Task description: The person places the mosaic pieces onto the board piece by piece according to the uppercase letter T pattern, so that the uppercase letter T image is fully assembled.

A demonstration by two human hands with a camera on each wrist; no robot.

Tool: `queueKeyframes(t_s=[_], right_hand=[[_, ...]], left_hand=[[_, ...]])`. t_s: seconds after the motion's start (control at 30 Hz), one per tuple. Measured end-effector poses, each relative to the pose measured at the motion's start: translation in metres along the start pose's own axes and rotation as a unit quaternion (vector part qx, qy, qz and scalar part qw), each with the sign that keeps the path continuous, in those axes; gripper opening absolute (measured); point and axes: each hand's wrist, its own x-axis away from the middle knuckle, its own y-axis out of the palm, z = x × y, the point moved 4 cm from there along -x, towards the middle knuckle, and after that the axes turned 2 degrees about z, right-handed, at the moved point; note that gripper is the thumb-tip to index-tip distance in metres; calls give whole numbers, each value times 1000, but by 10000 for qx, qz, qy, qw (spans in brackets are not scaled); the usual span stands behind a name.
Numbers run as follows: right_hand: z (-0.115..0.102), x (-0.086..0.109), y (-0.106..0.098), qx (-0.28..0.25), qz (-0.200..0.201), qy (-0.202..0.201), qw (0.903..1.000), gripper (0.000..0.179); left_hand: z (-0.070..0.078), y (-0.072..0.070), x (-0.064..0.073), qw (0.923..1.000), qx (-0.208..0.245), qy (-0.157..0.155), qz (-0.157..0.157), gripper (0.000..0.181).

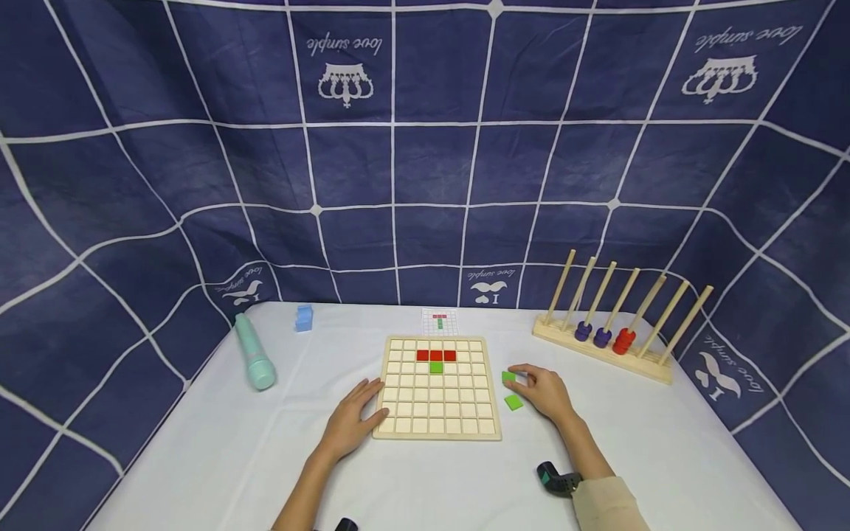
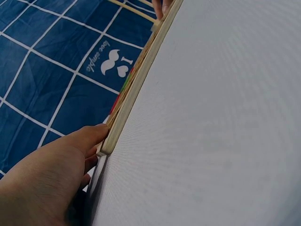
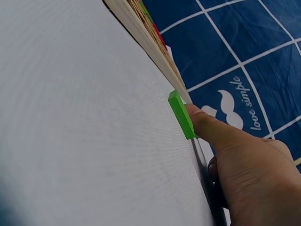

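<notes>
A square wooden grid board (image 1: 405, 425) lies on the table, with three red tiles (image 1: 436, 355) in a row and one green tile (image 1: 436, 368) below the middle one. My left hand (image 1: 348, 422) rests against the board's left side, fingers extended and thumb at its near left corner. Right of the board, my right hand (image 1: 546, 393) has thumb and index finger at opposite edges of a loose green tile (image 1: 508, 377), pinching it. Another loose green tile (image 1: 513, 402) lies just nearer. In the right wrist view, a green tile (image 3: 181, 115) appears beside the thumb.
Behind the board lies a small pattern card (image 1: 440, 322). A wooden peg rack (image 1: 600, 346) with purple and red beads stands back right. At the left are a mint-green bottle-like object (image 1: 255, 354) and a light blue block (image 1: 303, 318). A blue checked cloth (image 1: 432, 162) hangs behind.
</notes>
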Motion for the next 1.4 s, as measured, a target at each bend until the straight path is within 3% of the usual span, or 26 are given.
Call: queueKeyframes(t_s=[0.33,0.53,1.03,1.4], right_hand=[[-2,1,-1,-52,61,35,10000,30],[-15,1,2,-197,131,-29,9997,30],[-90,-9,59,-666,-269,-796,9942,29],[-107,-17,82,-256,-302,-794,9961,31]], left_hand=[[3,-2,0,10000,-9,-47,-29,56],[3,-2,0,10000,-16,-51,-33,56],[2,-1,0,9999,-28,-95,-73,57],[3,-3,0,9999,-5,-97,-78,56]])
